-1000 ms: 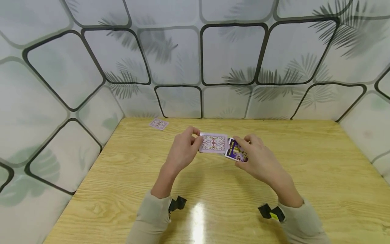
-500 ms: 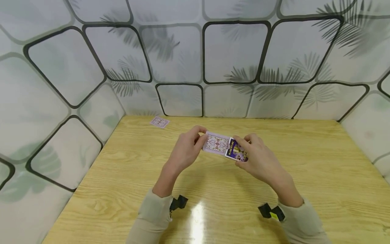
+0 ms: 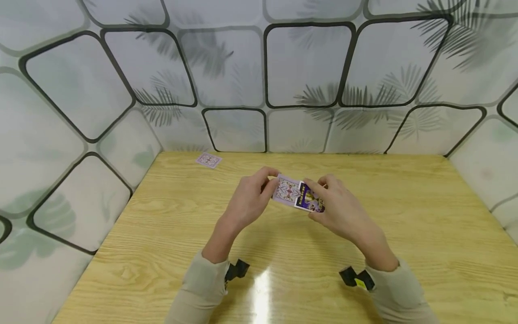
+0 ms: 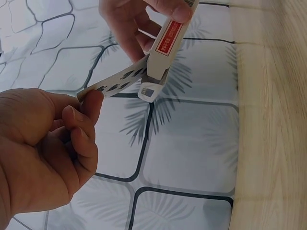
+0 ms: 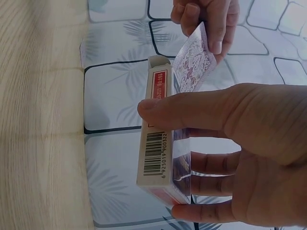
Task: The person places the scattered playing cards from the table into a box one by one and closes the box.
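Observation:
My left hand point(image 3: 248, 200) pinches a patterned playing card point(image 3: 288, 191) at its outer end, between thumb and fingers. In the left wrist view, dark pips show on the underside of the card point(image 4: 117, 82), which is slightly bent. The card's other end meets the open end of a card box point(image 3: 309, 198), and part of it is hidden there. My right hand point(image 3: 344, 209) grips this purple-and-white box, thumb on one narrow side and fingers on the other faces. The right wrist view shows the box point(image 5: 156, 148) with a barcode and a red label; its end flap stands open.
Another playing card point(image 3: 208, 160) lies back-up near the table's far left edge. The wood-grain table point(image 3: 162, 234) meets a patterned cloth wall point(image 3: 243, 67) at the back and sides. Both wrists wear small black cameras.
My left hand has moved right toward the box, and less of the card shows outside it. The card has tilted slightly. My right hand keeps its grip on the box.

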`<state>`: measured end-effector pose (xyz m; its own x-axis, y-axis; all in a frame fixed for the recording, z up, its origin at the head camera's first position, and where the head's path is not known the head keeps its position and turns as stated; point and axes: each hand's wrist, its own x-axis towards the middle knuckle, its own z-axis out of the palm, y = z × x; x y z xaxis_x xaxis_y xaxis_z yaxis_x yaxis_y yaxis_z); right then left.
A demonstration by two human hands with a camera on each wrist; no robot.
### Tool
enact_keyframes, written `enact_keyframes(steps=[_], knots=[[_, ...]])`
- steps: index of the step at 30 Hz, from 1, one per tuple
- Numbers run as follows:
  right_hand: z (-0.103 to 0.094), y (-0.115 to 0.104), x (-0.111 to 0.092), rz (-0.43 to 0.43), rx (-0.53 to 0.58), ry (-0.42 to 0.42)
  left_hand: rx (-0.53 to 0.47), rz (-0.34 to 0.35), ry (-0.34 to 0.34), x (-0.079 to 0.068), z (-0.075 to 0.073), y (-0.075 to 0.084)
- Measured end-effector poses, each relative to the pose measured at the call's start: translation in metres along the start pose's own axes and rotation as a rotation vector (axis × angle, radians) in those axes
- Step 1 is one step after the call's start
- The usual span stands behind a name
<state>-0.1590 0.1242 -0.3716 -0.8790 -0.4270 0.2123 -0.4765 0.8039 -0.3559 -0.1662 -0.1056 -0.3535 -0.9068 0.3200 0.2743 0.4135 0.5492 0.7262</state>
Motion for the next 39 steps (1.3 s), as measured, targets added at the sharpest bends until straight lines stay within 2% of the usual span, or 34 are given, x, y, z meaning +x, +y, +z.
enact_keyframes(steps=[14,21,30,39], knots=[[-0.001,-0.002,0.002,-0.013,-0.055,0.011,-0.021,-0.014,-0.021,0.003,0.007,0.002],[0.001,-0.004,0.0,-0.02,-0.072,0.016,-0.047,0.014,0.052,0.0,0.013,0.007],[0.003,-0.005,-0.003,-0.003,-0.076,0.032,0.093,0.05,0.122,-0.005,0.021,0.015],[0.001,-0.006,-0.003,0.02,-0.056,0.035,0.129,0.086,0.253,-0.006,0.03,0.017]])
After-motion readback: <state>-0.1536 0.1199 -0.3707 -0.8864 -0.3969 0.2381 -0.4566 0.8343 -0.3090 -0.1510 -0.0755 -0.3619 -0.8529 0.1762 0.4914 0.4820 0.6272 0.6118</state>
